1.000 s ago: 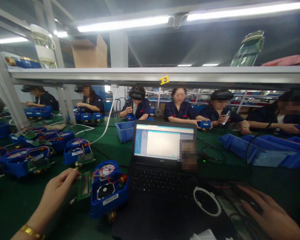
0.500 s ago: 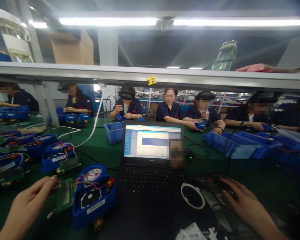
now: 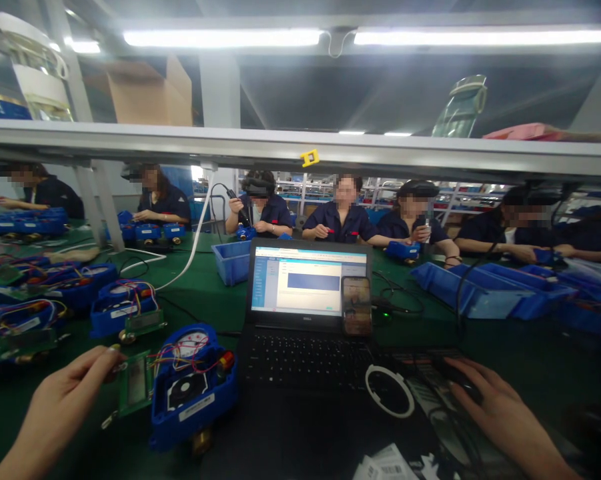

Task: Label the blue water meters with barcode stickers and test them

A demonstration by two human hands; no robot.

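Observation:
My left hand [image 3: 67,400] pinches the edge of a green circuit board [image 3: 136,385] with a small display. Thin coloured wires run from the board into an open blue meter housing [image 3: 195,407], which has a round dial and a brass fitting underneath. My right hand [image 3: 503,410] rests over a black computer mouse [image 3: 463,381], fingers curved on it. Between my hands stands an open black laptop [image 3: 300,357], its screen lit with a page. A phone [image 3: 356,307] leans against the right side of that screen.
More open blue meters [image 3: 123,310] with wires crowd the left. A white ring [image 3: 389,392] and printed labels [image 3: 387,465] lie by the laptop. Blue bins [image 3: 475,293] stand at right, another bin [image 3: 231,262] behind the laptop. A shelf [image 3: 260,141] crosses overhead. Several co-workers sit opposite.
The view has shifted slightly, so things sit a little further right. Both my hands keep their holds. Across the table, a co-worker in the middle has brought one hand up before the chest.

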